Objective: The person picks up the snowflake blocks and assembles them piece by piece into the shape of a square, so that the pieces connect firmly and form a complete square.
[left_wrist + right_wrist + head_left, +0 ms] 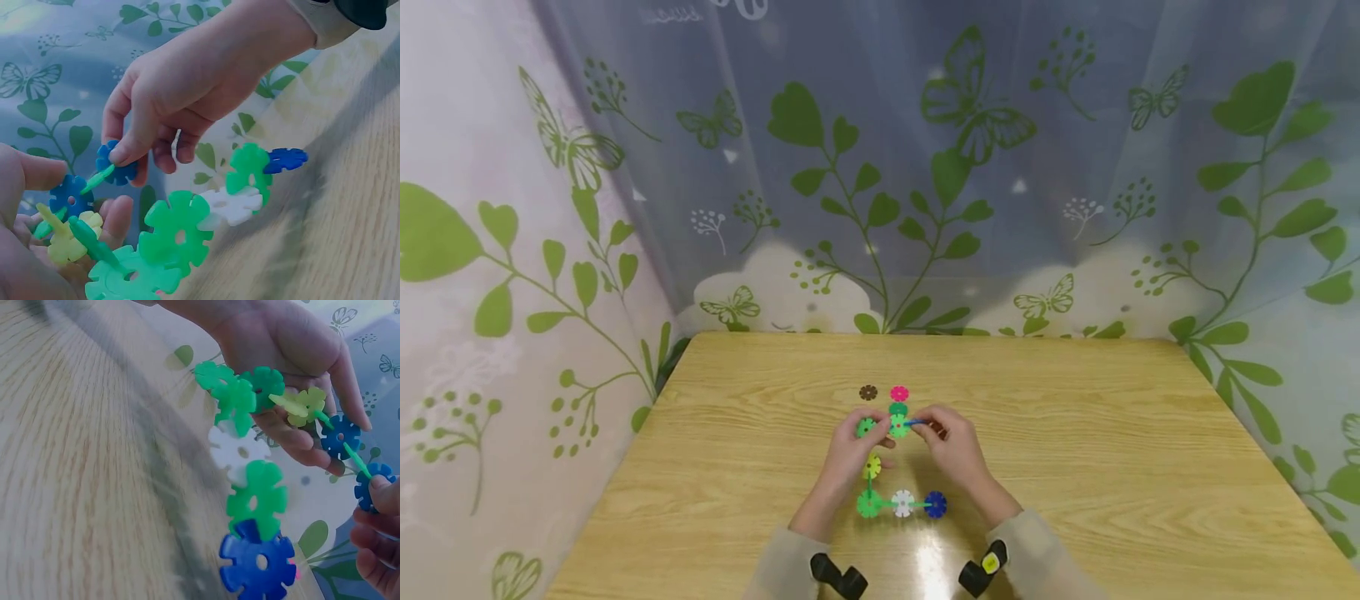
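A bent chain of notched plastic snowflake discs hangs between the two hands. My left hand point(852, 437) holds its upper part, thumb at a blue disc point(72, 195) and fingers behind the yellow discs point(307, 405). With thumb and finger my right hand point(953, 442) pinches the blue end disc point(117, 164), joined to the other blue one by a light green disc point(357, 460) seen edge-on. A thin white edge point(175, 147) shows by the right hand's lower fingers. The chain's lower arm runs through green discs point(869, 503) and a white disc point(903, 503) to a dark blue disc point(936, 504).
Past the hands, a brown disc point(868, 392) and a pink disc point(899, 393) lie on the wooden table point(1075, 433), with a teal disc point(898, 409) nearer. A patterned curtain point(880, 167) hangs behind the table's far edge.
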`<state>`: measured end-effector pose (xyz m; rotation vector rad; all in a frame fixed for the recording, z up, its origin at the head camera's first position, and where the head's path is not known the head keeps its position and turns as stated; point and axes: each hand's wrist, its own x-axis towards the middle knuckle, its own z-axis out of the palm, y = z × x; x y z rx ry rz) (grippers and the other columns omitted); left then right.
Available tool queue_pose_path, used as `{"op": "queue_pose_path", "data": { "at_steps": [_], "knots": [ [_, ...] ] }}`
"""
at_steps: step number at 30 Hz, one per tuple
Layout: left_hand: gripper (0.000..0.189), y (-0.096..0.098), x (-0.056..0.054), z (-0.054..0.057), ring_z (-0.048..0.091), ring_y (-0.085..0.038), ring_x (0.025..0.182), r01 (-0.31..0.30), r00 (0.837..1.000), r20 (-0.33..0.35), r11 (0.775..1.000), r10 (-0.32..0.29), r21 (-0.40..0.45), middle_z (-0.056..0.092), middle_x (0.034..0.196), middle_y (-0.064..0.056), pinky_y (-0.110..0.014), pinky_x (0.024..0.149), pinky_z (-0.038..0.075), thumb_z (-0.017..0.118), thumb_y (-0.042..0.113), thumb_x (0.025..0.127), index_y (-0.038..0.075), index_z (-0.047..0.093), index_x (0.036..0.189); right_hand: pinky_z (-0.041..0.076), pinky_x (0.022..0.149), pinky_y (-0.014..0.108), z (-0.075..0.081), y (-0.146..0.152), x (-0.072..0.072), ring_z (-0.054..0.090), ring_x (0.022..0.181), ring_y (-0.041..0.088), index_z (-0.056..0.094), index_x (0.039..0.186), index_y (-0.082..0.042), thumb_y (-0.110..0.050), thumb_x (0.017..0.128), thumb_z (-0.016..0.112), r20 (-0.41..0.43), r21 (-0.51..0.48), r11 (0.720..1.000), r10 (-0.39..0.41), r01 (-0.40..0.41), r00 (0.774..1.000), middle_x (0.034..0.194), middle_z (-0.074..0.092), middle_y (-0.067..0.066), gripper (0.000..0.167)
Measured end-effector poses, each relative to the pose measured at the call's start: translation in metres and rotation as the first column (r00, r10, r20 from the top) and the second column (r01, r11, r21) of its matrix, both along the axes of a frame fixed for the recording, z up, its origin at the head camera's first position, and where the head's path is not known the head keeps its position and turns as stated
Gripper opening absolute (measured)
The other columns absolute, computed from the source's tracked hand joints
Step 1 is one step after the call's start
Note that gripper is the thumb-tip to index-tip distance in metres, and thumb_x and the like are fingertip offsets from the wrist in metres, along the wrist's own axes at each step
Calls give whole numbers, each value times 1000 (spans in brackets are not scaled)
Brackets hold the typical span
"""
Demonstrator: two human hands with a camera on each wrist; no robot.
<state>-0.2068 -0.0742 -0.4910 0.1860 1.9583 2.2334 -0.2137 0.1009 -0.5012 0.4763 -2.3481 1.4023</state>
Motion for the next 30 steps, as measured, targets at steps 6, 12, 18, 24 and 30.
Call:
{"op": "queue_pose_path", "data": {
  "at_steps": [6, 12, 18, 24, 30],
  "knots": [
    [35, -7, -1, -2, 63, -29, 83, 27, 1000, -7, 999, -27, 23, 53, 112, -16, -54, 72, 55, 64, 19, 90, -6, 56, 112, 47, 51, 21, 0, 1, 4, 53, 62, 10, 70, 89, -13, -11, 85, 68, 90, -51, 998, 29, -25, 995, 77, 63, -5, 4],
    [42, -12, -2, -2, 65, -29, 82, 88, 996, 1, 996, -88, 6, 50, 113, -17, -40, 59, 59, 70, 14, 85, -3, 53, 119, 48, 52, 22, -1, 2, 3, 54, 63, 10, 70, 88, -13, -12, 86, 67, 141, -64, 996, 66, -58, 988, 76, 63, -4, 4],
    [44, -11, -2, -2, 66, -30, 81, 100, 995, 17, 995, -100, 13, 50, 113, -19, -33, 52, 58, 72, 8, 81, 1, 53, 121, 46, 52, 21, 1, 0, 2, 55, 64, 15, 70, 91, -14, -14, 88, 65, 204, -101, 991, 102, -83, 974, 78, 64, 7, 6],
    [42, -16, -3, 2, 65, -29, 78, 81, 996, 23, 997, -81, 2, 50, 105, -21, -35, 52, 58, 70, 5, 82, -3, 55, 120, 47, 55, 19, 23, -8, 13, 57, 67, 22, 69, 95, -1, -5, 87, 64, 224, -108, 989, 124, -102, 967, 83, 65, 12, 9],
    [42, -22, -3, 4, 65, -25, 73, 43, 998, 40, 999, -44, 6, 51, 106, -18, -36, 52, 59, 70, 4, 82, -2, 54, 120, 49, 56, 22, 3, -3, 0, 55, 67, 14, 70, 96, -7, -12, 86, 67, 202, -43, 993, 115, -108, 973, 80, 65, -3, 11]
  ]
}}
